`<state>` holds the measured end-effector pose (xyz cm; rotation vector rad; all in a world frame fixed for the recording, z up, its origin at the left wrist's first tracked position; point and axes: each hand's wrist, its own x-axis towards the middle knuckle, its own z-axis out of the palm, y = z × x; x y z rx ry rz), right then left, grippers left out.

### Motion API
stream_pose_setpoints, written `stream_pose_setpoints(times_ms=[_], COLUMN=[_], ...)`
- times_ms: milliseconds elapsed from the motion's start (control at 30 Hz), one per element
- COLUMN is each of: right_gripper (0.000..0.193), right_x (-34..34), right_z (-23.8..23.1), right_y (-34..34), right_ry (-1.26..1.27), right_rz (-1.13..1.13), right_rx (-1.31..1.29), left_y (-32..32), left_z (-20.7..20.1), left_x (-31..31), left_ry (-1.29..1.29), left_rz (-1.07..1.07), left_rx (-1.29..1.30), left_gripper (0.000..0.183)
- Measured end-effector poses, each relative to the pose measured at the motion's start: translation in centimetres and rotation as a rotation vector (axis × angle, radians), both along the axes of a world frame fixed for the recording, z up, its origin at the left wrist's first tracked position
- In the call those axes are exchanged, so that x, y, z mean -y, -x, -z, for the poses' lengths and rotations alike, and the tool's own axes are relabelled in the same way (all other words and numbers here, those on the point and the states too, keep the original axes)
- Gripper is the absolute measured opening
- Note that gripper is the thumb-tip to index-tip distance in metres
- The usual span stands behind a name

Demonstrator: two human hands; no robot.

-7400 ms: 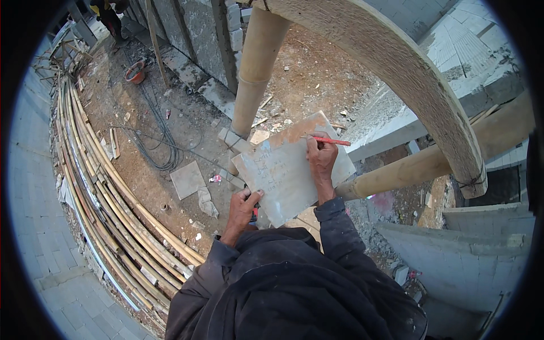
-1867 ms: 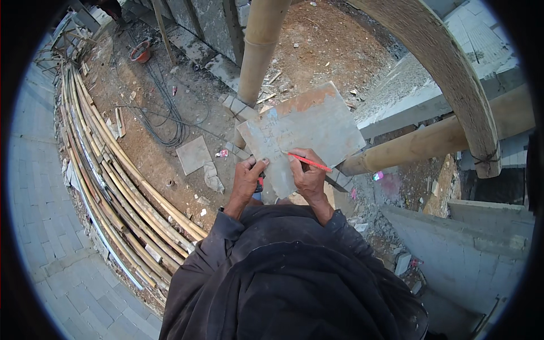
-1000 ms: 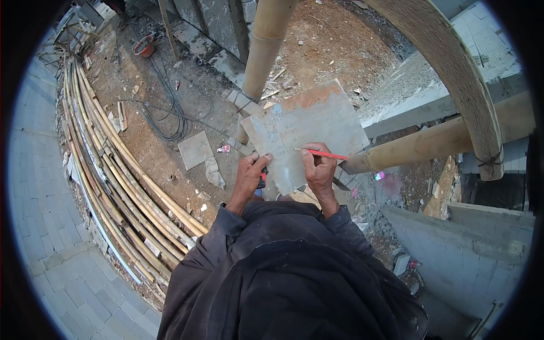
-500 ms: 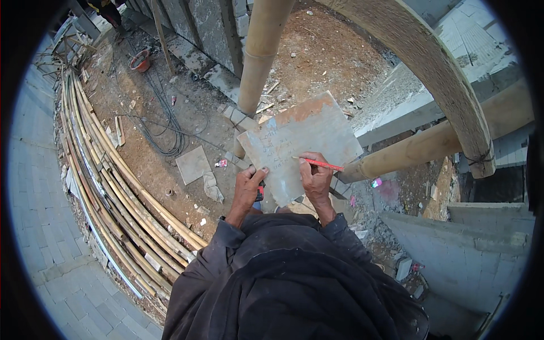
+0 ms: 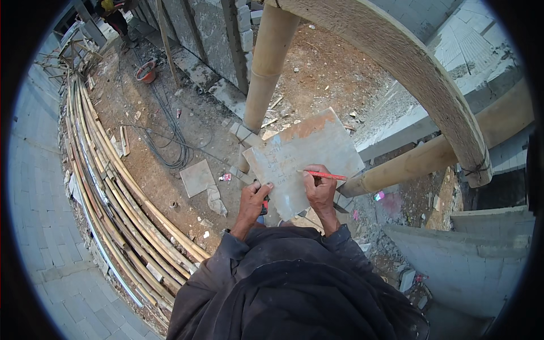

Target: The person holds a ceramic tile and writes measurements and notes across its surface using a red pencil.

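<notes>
A flat grey panel [image 5: 317, 144] with a reddish-brown stain along its far edge lies tilted before me, pencil writing on its left part. My right hand [image 5: 321, 198] is closed around a red pencil [image 5: 333, 176], whose tip touches or nearly touches the panel. At the panel's near left edge, my left hand [image 5: 249, 205] is closed with its thumb on top. A small red and black thing [image 5: 264, 206] shows within that hand, its kind mostly hidden. Whether the left fingers also grip the panel from beneath is hidden.
Long bamboo poles [image 5: 130, 198] lie along the left. An upright bamboo post [image 5: 266, 73], a slanting one [image 5: 408, 161] and a wooden beam [image 5: 391, 51] frame the panel. Coiled cable [image 5: 170, 150], a square slab [image 5: 198, 177] and a red bucket [image 5: 146, 72] lie beyond. Another person [image 5: 116, 20] stands far left.
The whole view has shifted slightly, so things sit a little lower and further right. The right hand still holds the pencil at the writing; the left hand keeps its hold.
</notes>
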<state>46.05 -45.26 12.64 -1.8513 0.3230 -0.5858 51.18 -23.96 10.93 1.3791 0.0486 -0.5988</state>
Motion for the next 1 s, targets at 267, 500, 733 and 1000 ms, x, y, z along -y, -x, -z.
stream_pose_setpoints(times_ms=[267, 500, 733, 1000], right_gripper=[0.007, 0.006, 0.006, 0.005], right_x=[-0.4, -0.7, -0.7, -0.8], right_z=[-1.0, -0.9, -0.5, -0.8], right_y=[0.1, 0.1, 0.0, -0.1], right_ry=[0.051, 0.080, 0.107, 0.181], right_rz=[0.007, 0.049, 0.023, 0.034], right_rx=[-0.002, 0.013, 0.029, 0.094], left_y=[0.1, 0.1, -0.2, -0.1], left_z=[0.5, -0.7, -0.5, -0.5], left_x=[-0.1, 0.3, -0.3, -0.2], left_ry=[0.030, 0.046, -0.040, -0.033], left_rz=[-0.007, -0.011, 0.055, 0.040], left_rx=[-0.006, -0.014, -0.012, -0.020], left_gripper=[0.026, 0.025, 0.032, 0.032])
